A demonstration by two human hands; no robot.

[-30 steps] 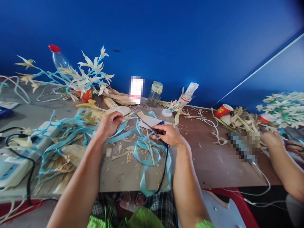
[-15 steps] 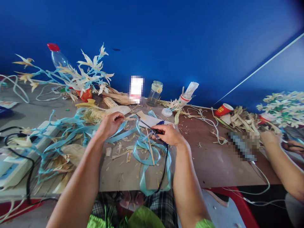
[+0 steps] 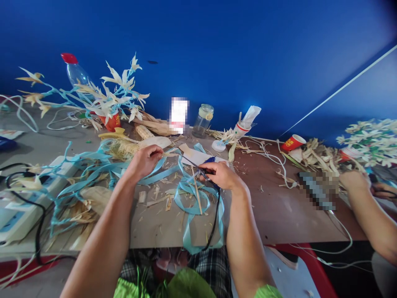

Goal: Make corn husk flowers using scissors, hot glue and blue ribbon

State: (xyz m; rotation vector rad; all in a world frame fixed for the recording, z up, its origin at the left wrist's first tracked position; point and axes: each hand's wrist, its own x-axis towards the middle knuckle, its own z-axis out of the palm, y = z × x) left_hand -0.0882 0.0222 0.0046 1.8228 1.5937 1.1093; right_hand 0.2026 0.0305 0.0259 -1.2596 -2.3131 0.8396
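My left hand (image 3: pixel 147 160) is closed, thumb and finger pinching the end of a pale strip of corn husk (image 3: pixel 170 155) over the middle of the table. In my right hand (image 3: pixel 220 174) is a slim dark tool with a long thin rod and blue handle parts, which looks like corded curling tongs (image 3: pixel 190 161). The rod points up and left, its tip close to the husk strip; whether they touch I cannot tell. From the handle a black cord (image 3: pixel 214 225) runs down past the table edge. Light blue ribbon (image 3: pixel 185 198) lies in loops below both hands.
On the left are a white power strip (image 3: pixel 18 223), blue-wrapped stems (image 3: pixel 66 192) and husk flowers in a red cup (image 3: pixel 111 123). A glass jar (image 3: pixel 203 120) and lit phone (image 3: pixel 179 115) stand behind. At right, a phone (image 3: pixel 316 190) lies near another person's hand (image 3: pixel 355 182).
Both hands keep nearly the same place and hold. The rod's tip stays beside the husk strip. At the far right, the other person's hands have shifted slightly.
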